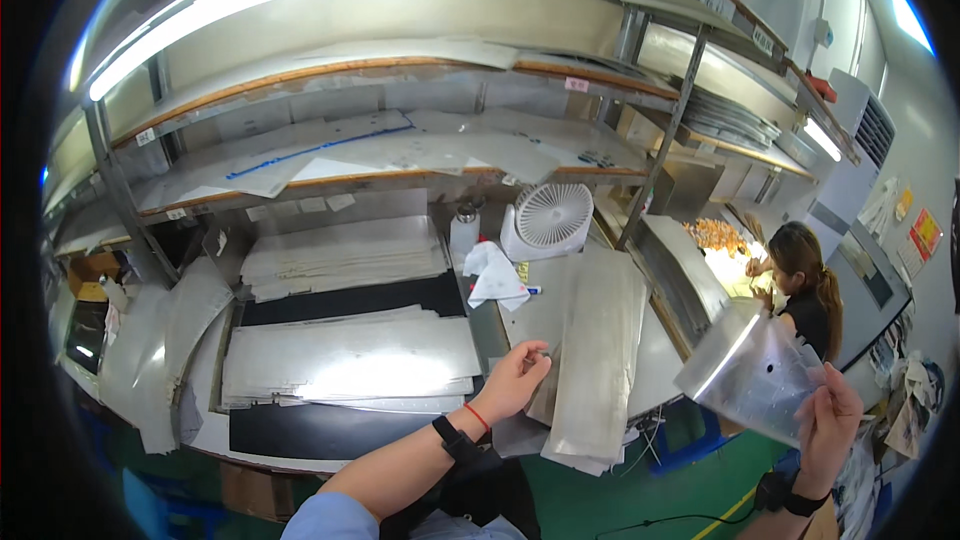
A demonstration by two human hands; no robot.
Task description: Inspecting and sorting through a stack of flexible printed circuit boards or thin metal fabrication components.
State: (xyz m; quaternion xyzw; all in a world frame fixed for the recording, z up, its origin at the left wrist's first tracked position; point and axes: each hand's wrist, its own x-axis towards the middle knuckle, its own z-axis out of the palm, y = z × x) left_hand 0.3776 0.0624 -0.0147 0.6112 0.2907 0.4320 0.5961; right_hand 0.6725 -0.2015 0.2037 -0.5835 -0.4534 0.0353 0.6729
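The white fan (pixel 550 218) on the table is a good mark for telling the places. Well to the right of the fan and lower, the right hand (pixel 835 415) pinches a see-through sheet (pixel 745 370) by its near edge, thumb and fingers closed; the sheet hangs in the air, a little bent, with one dark spot on it. Below the fan, the left hand (pixel 515 375) is beside a long pile of sheets (pixel 600 340). Its fingers are bent, but one cannot tell if they pinch something or touch the pile. As for progress, this one sheet seems to be separated and in handling, while many others lie in piles: the long pile in front of the fan, a front pile (pixel 350 355) and a back pile (pixel 345 255) to its left. How many are finished cannot be judged. About containers: just left of the fan stands a white bottle (pixel 464 232) with a dark top, and its content is not visible. Far to the left of the fan is a brown carton (pixel 90 275), its inside too dark to read. The shelf (pixel 400 178) above the fan carries more flat sheets.
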